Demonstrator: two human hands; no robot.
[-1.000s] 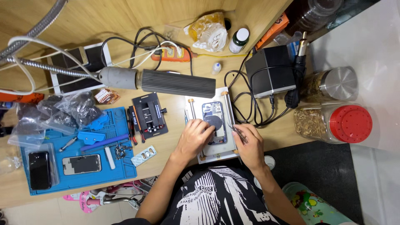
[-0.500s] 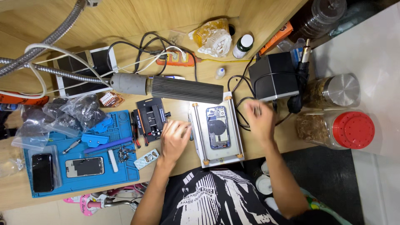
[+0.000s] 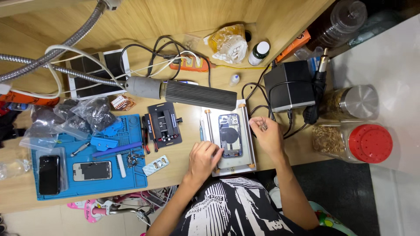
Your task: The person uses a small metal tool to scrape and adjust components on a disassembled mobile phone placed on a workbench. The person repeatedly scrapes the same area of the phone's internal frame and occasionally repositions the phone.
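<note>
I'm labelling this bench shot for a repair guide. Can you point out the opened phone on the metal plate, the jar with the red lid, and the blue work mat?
opened phone (image 3: 229,135): head view, on its dark round coil.
red-lidded jar (image 3: 372,143): head view, middle of the lid.
blue work mat (image 3: 131,177): head view, bare lower right corner.

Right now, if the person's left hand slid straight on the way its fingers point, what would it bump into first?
The left hand points up and right, its fingers already at the lower edge of the opened phone on the metal plate. It would likely ride onto that phone first, though height is hard to judge.
</note>
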